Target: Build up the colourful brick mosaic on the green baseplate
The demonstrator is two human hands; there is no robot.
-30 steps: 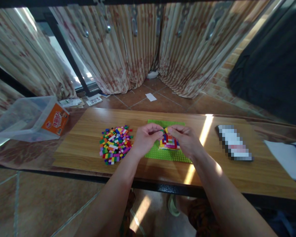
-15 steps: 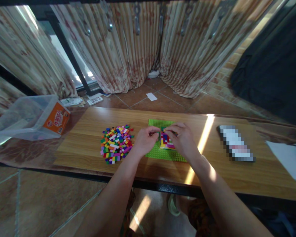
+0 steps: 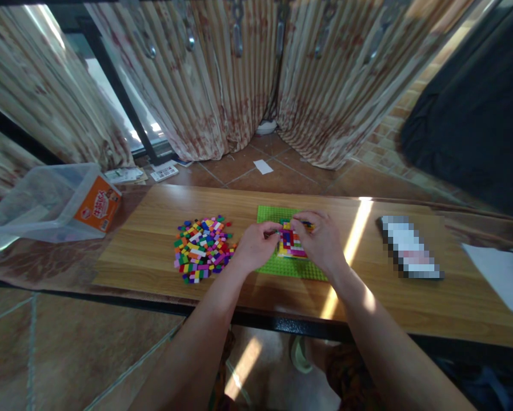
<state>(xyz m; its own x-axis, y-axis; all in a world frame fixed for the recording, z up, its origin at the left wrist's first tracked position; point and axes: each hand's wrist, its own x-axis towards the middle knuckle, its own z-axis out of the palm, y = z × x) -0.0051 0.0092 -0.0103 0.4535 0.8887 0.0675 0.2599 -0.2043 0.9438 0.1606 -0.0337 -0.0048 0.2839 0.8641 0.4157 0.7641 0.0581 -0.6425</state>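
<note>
A green studded baseplate (image 3: 282,267) lies on the table, carrying a low build of multicoloured toy bricks (image 3: 288,241) in red, blue, white, pink and yellow. At the build's left edge is my left hand (image 3: 256,246), thumb and forefinger pinched together. Whatever is between those fingertips is too small to make out. My right hand (image 3: 323,237) curls over the right part of the build, its bent fingers touching the bricks. Its fingertips are partly hidden, and I cannot see what they grip. Left of the plate spreads a heap of loose toy bricks (image 3: 200,251).
A clear plastic box (image 3: 37,197) with an orange label stands beyond the table's left end. On the wooden table (image 3: 140,245), a blurred-out phone-like object (image 3: 411,248) lies at the right. White paper (image 3: 496,274) is at the far right. Curtains (image 3: 222,85) hang behind.
My left hand has shifted slightly right, its fingertips now closer to the build. My right hand has moved slightly right, its fingers lower over the bricks, uncovering more of the build's back edge.
</note>
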